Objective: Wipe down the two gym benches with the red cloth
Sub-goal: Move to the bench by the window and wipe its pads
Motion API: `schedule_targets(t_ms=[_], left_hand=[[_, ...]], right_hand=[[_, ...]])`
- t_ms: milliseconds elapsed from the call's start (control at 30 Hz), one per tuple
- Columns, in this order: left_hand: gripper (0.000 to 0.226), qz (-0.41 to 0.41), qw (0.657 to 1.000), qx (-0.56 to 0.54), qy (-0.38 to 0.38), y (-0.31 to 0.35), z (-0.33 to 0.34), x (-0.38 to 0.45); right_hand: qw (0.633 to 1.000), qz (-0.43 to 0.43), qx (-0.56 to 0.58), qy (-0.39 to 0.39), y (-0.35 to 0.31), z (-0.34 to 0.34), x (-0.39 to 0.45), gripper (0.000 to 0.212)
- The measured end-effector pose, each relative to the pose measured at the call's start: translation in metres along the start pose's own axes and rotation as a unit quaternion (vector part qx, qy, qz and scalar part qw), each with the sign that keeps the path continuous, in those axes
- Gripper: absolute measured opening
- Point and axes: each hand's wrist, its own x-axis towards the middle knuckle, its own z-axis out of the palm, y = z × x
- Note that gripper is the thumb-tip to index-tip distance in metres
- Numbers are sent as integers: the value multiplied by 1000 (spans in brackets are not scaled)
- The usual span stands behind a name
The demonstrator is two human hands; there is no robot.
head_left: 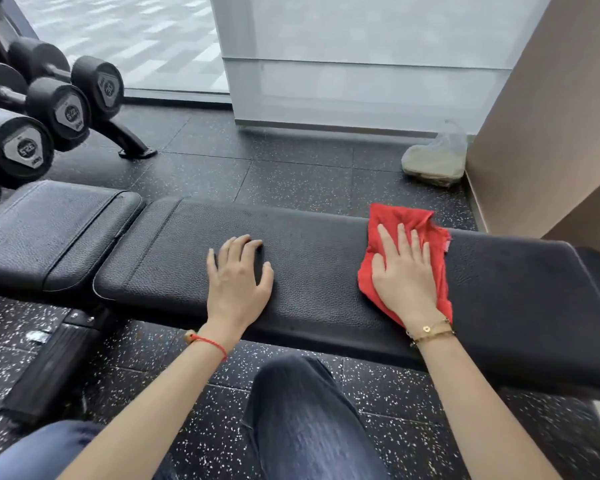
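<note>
Head view
Bench: a long black pad with a grained, leather-like skin runs across the frame from left to right; a shorter seat pad lies just beside its left end, with a narrow gap between the two.
Cloth: the red cloth lies flat on the right part of the long pad, its far edge reaching the pad's far side.
Right hand: the right hand presses flat on the cloth, fingers straight and a little spread, pointing away from the person; gold bracelets sit at the wrist.
Left hand: the left hand rests on bare pad well left of the cloth, fingers bent so the tips touch the surface, holding nothing; a red string circles the wrist.
Floor: black rubber tiles flecked with white, with seams showing between them.
Rack: dumbbells with black heads and grey end plates sit on a rack at the upper left, near the seat pad.
Far side: a frosted glass panel stands behind the bench, a tan wall at the right.
Corner: a plastic bag lies on the floor against the tan wall.
Person: knees in dark jeans show below the bench.
</note>
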Motion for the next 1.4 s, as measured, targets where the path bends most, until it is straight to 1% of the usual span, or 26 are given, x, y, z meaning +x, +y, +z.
schedule_targets(t_ms=[100,167,233,300,367,433,500,600,667,733,833,900,967,1067,1133,1200,1300,1400], left_hand=[[50,2,1000,10,-2,0,-2,-2],[52,2,1000,13,-8,2,-3,-3],[55,1,1000,21,-16,3,-4,-4],[56,-1,999,30,-22,4,-4,-4],[56,-4,999,38,-22,5,-4,-4],[56,-7,999,39,-21,7,-3,-5],[56,-8,999,37,-21,7,-3,-5],[57,-11,999,36,-24,7,-4,-4],[56,-9,999,35,-24,7,-4,-4],[56,-8,999,29,-21,6,-3,-4],[55,-5,999,26,-18,4,-3,-4],[56,-3,999,30,-19,4,-2,-5],[56,-5,999,34,-22,4,-2,-5],[56,-7,999,37,-24,5,-2,-4],[56,-9,999,34,-22,5,-2,-4],[55,-10,999,31,-22,5,-2,-5],[51,-10,999,27,-23,5,-2,-5],[48,-9,999,21,-25,3,-1,-5]], right_hand=[[996,-85,11,-17,13,-3,-22,58],[993,-113,17,-23,30,-6,-35,58],[995,-95,14,-23,46,-10,-35,58],[999,-46,1,-24,52,-14,-20,57],[1000,-1,-13,-22,40,-14,1,57],[999,-2,-22,-26,14,-10,15,57],[998,-58,-19,-33,-20,-2,16,58],[986,-160,-7,-43,-62,11,-7,58],[978,-205,-2,-45,-73,15,-28,58],[974,-223,10,-43,-68,15,-47,58],[977,-209,21,-44,-38,10,-59,58],[985,-170,7,-40,-16,4,-51,58],[993,-117,-9,-31,-8,1,-38,58],[999,-48,-15,-3,-30,8,-33,59],[1000,-23,-14,13,-54,16,-43,60],[999,-31,0,18,-80,24,-59,60],[997,-77,19,22,-111,33,-81,59],[993,-106,36,29,-117,37,-88,56]])
